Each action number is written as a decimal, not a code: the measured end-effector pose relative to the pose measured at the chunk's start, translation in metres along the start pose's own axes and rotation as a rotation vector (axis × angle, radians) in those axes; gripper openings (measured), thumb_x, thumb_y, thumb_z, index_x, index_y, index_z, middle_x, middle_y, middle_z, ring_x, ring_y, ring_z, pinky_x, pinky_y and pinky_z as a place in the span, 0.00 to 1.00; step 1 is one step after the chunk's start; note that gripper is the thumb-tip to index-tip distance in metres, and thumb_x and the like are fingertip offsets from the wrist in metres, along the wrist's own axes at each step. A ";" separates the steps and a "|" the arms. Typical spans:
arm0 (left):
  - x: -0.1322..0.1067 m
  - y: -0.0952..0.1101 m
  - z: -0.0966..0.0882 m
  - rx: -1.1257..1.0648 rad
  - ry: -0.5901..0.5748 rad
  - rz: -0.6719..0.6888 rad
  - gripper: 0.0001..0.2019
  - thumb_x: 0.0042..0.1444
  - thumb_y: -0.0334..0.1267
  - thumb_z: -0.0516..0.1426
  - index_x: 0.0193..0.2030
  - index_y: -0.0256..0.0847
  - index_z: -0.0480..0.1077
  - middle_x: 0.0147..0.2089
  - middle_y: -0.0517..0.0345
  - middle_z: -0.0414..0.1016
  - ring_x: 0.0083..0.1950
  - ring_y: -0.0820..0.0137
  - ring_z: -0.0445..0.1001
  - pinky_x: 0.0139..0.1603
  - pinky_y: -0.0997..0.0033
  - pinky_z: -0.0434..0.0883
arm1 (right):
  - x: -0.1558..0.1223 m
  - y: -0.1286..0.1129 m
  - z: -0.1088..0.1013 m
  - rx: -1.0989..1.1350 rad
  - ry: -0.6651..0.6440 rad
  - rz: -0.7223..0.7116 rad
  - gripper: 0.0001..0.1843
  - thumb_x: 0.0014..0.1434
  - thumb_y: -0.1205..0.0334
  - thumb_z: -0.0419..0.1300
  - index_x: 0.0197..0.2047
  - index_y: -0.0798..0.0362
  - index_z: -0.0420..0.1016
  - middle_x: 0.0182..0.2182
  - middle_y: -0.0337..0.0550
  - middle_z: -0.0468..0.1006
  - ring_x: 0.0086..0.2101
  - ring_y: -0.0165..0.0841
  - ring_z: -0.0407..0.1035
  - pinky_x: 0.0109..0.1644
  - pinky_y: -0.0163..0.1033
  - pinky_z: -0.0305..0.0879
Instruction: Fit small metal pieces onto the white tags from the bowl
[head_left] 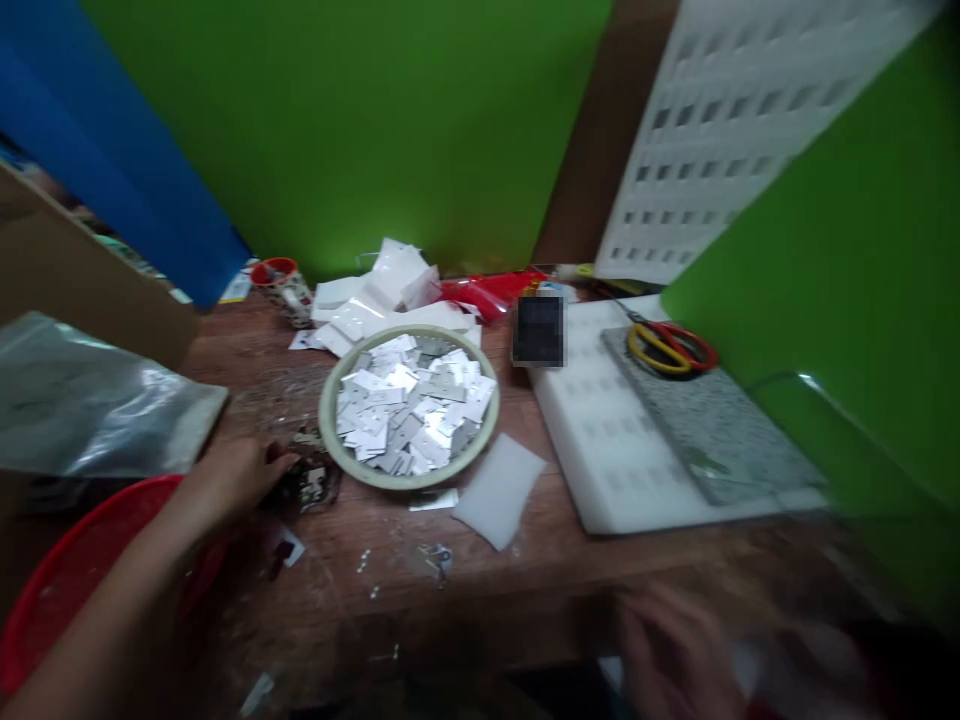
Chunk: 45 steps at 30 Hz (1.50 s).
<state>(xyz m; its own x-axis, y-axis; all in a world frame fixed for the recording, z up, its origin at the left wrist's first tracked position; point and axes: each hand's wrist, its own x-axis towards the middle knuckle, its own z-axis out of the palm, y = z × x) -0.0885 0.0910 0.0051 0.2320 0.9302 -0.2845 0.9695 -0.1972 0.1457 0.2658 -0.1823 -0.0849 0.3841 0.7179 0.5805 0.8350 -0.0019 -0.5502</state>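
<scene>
My left hand [236, 478] reaches across the wooden table and rests on a small dark pile of parts [309, 482] just left of a pale round bowl [328, 430]. The bowl is heaped with several small silvery square pieces [411, 405]. The fingers are curled over the pile; what they hold, if anything, is hidden. My right hand [679, 655] is low at the table's front edge and smeared by motion, so its fingers cannot be read. A white foam square [499, 490] lies right of the bowl.
A white foam tray [600, 440] with a grey slab [712, 425] and red-and-yellow scissors [670, 347] lies at right. A red basin [67, 580] and a silvery bag [90, 400] sit at left. White packets [390, 290] and a red cup [279, 280] stand behind the bowl. Green panels surround the table.
</scene>
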 end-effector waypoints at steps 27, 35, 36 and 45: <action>-0.077 0.083 0.016 -1.336 -0.047 -0.199 0.19 0.46 0.41 0.67 0.45 0.41 0.72 0.36 0.59 0.74 0.37 0.71 0.72 0.38 0.77 0.68 | 0.132 -0.116 0.080 0.583 -0.595 -0.118 0.10 0.65 0.68 0.52 0.45 0.53 0.74 0.37 0.43 0.76 0.40 0.34 0.69 0.46 0.40 0.65; -0.085 0.137 0.055 -1.695 -0.444 -0.159 0.09 0.48 0.34 0.65 0.31 0.38 0.68 0.23 0.64 0.72 0.23 0.79 0.65 0.25 0.81 0.62 | 0.087 -0.105 0.059 0.882 -0.768 0.583 0.11 0.65 0.58 0.54 0.45 0.49 0.76 0.32 0.37 0.78 0.33 0.28 0.72 0.36 0.32 0.68; -0.085 0.140 0.056 -1.681 -0.442 -0.161 0.09 0.48 0.34 0.65 0.31 0.38 0.67 0.23 0.65 0.71 0.23 0.79 0.65 0.24 0.81 0.62 | 0.086 -0.104 0.059 0.893 -0.765 0.607 0.11 0.64 0.59 0.56 0.45 0.49 0.77 0.32 0.37 0.79 0.32 0.28 0.72 0.36 0.32 0.68; -0.083 0.120 0.040 -0.924 -0.020 0.188 0.05 0.55 0.38 0.59 0.36 0.42 0.74 0.34 0.59 0.77 0.35 0.70 0.74 0.37 0.72 0.69 | 0.075 -0.084 0.067 0.663 -0.737 0.480 0.05 0.59 0.61 0.60 0.36 0.51 0.76 0.30 0.38 0.79 0.31 0.30 0.72 0.35 0.33 0.67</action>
<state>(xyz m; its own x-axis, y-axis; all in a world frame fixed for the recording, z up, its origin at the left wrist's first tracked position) 0.0118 -0.0226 0.0081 0.3880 0.9007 -0.1953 0.4707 -0.0115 0.8822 0.1979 -0.0812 -0.0355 0.0987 0.9823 -0.1592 0.1996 -0.1763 -0.9639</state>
